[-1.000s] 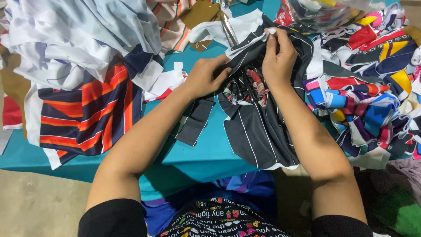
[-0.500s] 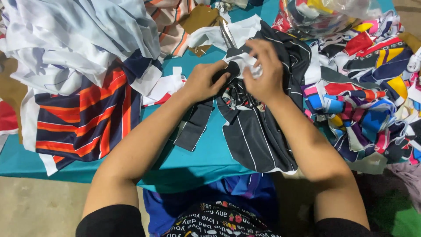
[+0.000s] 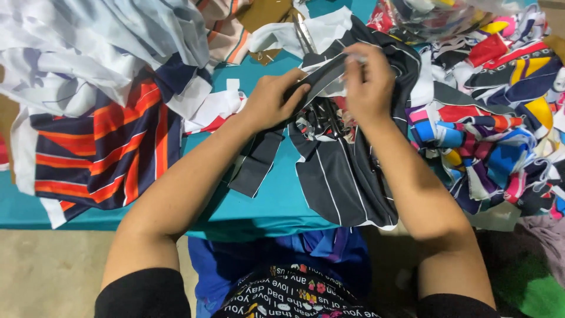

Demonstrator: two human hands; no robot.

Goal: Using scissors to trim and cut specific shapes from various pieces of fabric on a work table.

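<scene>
At the bottom of the frame a blue cloth (image 3: 329, 253) hangs from the near edge of the teal surface (image 3: 276, 203) above the person's lap. On the surface, in the lower centre, lies a dark grey fabric piece with thin white stripes (image 3: 338, 182); its lower end reaches over the near edge. Just left of it, a narrow dark grey strip (image 3: 256, 168) lies on the teal cover and runs up toward the left hand.

The left hand (image 3: 271, 101) is in the upper centre, closed on the upper part of the dark striped fabric, with the fingers curled around a fold of it. The right hand (image 3: 368, 85) is just beside it, to the right, and pinches the same fabric near a small white patch at its top edge. The two hands are near each other, with the fold stretched between them.

At the left of the frame lies a navy cloth with orange and red stripes (image 3: 106, 147). Above it, in the upper left, is a heap of white fabric (image 3: 94, 53). At the right side is a pile of multicoloured scraps (image 3: 494, 118). At the top centre a pair of scissors (image 3: 304, 34) rests on white cloth.
</scene>
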